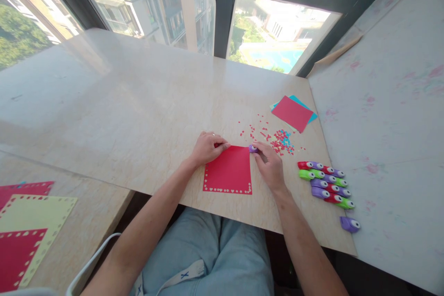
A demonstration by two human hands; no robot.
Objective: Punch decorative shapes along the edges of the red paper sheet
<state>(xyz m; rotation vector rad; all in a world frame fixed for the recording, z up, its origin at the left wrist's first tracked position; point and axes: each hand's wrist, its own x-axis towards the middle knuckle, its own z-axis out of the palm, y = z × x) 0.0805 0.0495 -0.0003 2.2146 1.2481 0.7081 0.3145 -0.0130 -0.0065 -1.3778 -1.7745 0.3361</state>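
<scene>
A red sheet of paper [229, 169] lies in front of me, with small shapes punched along its left and bottom edges. My left hand [208, 147] rests at its top left corner, thumb and fingers closed on the edge of the sheet. At the top right corner, my right hand [268, 162] grips a small purple craft punch [253, 148]. The punch sits against the sheet's edge; whether paper is inside its slot I cannot tell.
Punched-out confetti [282, 142] is scattered beyond my right hand. Stacked coloured paper [292, 113] lies farther back. Rows of craft punches [326, 182] line the right side, near the wall, with a separate purple punch [350, 224]. Punched sheets [45, 215] lie at far left.
</scene>
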